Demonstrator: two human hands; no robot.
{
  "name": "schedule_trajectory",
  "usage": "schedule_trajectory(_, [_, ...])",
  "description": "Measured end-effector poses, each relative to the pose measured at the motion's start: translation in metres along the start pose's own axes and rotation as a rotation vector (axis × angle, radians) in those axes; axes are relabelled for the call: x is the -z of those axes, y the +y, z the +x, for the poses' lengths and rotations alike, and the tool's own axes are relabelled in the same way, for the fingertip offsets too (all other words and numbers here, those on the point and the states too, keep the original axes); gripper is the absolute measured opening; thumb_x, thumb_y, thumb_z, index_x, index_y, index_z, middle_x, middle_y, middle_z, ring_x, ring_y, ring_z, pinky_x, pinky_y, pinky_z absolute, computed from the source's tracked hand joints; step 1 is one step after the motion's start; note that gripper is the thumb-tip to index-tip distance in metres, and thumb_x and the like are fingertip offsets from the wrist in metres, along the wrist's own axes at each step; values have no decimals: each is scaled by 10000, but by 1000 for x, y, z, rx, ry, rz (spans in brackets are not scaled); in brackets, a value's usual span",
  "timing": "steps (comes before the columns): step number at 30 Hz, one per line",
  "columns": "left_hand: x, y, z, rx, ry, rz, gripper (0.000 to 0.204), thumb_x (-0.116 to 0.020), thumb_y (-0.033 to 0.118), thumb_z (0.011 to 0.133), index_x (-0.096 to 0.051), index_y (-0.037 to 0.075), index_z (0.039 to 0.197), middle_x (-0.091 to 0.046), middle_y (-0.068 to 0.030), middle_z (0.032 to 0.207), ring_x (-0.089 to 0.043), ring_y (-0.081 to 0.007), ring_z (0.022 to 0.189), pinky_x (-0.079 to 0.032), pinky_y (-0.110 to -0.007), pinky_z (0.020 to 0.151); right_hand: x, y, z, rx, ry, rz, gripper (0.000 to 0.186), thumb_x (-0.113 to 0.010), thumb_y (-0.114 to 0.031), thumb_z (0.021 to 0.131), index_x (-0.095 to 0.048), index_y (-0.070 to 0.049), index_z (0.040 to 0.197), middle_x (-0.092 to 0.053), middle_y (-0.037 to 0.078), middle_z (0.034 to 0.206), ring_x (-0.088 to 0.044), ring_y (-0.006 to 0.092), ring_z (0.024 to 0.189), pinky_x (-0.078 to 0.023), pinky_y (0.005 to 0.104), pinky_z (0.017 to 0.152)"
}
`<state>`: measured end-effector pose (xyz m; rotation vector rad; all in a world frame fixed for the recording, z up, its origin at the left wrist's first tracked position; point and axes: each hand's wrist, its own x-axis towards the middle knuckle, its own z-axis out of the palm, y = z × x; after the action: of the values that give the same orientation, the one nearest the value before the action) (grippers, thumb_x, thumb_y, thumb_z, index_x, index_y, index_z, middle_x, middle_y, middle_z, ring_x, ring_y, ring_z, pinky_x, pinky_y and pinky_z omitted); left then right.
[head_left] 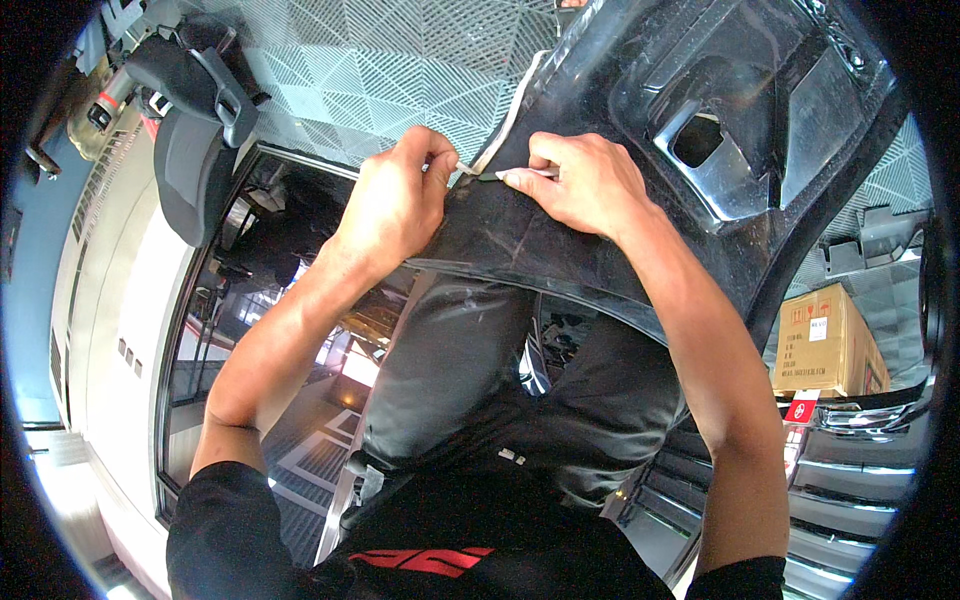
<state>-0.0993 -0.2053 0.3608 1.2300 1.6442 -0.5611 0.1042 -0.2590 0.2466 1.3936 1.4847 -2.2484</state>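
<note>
Across my lap lies a large black plastic car panel (580,262) with moulded recesses and a cut-out. A pale strip (520,108) runs along its far left edge and ends between my hands. My left hand (398,198) is closed in a pinch on the near end of this strip, at the panel's corner. Just to the right, my right hand (588,184) is closed round a small slim tool, mostly hidden by the fingers. Its dark flat tip (488,178) points left and lies close to the strip's end. The kind of tool cannot be made out.
Grey ribbed floor tiles (330,85) spread beyond the panel. To the left stand a black chair (195,165) and a glossy dark glass surface (285,215). A cardboard box (828,345) sits at the right, above a dark slatted car part (840,495).
</note>
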Motion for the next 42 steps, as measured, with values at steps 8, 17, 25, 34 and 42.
schedule_trajectory(8, [-2,-10,1,-17,-6,49,147,-640,166,1064,-643,23,1098,-752,-154,819,-755,-235,714,-581,-378,654,1,3,2,7,-10,-15,436,-718,-551,934,-718,-116,950,-771,173,902,-742,419,891,-581,535,765])
schedule_trajectory(17, [-1,-10,0,28,-35,40,169,-625,180,1078,-629,16,1120,-766,-155,891,-768,-234,750,-591,-376,667,1,6,3,9,-1,-23,431,-727,-551,922,-721,-120,936,-773,162,898,-746,409,883,-581,533,761])
schedule_trajectory(25, [-3,-8,0,62,-34,26,158,-626,161,1076,-628,11,1124,-769,-146,900,-774,-218,765,-597,-359,664,3,8,2,-30,7,-45,433,-722,-556,921,-724,-123,934,-773,158,910,-745,404,903,-580,532,773])
schedule_trajectory(34, [-4,-7,-2,-45,17,-20,92,-620,65,1030,-579,-16,1045,-704,-239,843,-731,-414,769,-569,-461,679,1,13,1,-36,88,-72,463,-753,-590,897,-731,-128,878,-762,149,827,-751,370,840,-568,491,734])
schedule_trajectory(42, [-11,-19,2,-28,30,-186,215,-579,192,1107,-602,-21,1107,-756,-135,958,-746,-202,811,-600,-342,746,8,10,2,-70,24,-80,418,-724,-543,916,-736,-126,932,-772,158,892,-747,406,889,-581,536,778])
